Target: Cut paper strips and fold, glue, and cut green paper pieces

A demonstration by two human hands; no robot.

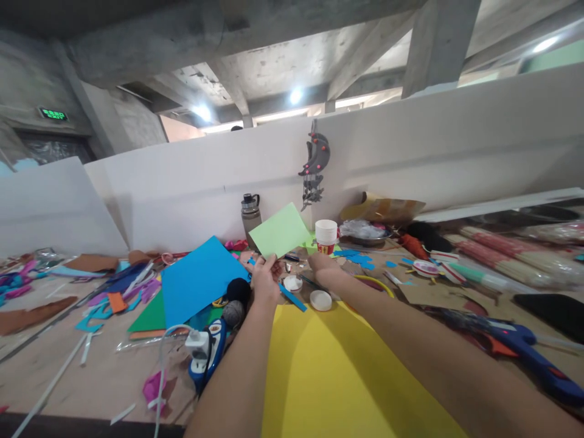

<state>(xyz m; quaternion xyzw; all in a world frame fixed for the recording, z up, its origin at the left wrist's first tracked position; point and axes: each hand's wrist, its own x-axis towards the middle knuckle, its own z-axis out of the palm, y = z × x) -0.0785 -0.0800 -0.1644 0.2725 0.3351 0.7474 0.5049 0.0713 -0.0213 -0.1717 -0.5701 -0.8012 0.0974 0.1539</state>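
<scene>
My left hand (268, 277) is closed on the lower edge of a light green sheet (280, 231), which stands tilted up above the table. Further right, my right hand (323, 269) reaches down to the table just in front of a stack of white paper cups (325, 232). Its fingers are hidden behind the back of the hand. Bright green paper (311, 244) lies beyond it. Between my forearms are a white round lid (320, 300), a smaller white dish (292, 283) and a blue strip (292, 298). A large yellow sheet (337, 371) spreads below my arms.
Blue sheets (201, 280) and a power strip (207, 356) with balls of yarn (233, 313) lie at left. A bottle (250, 214) stands by the white partition (191, 201). Blue scraps (360, 260), a glue gun (515, 340) and wrapped stick bundles (497, 258) are at right.
</scene>
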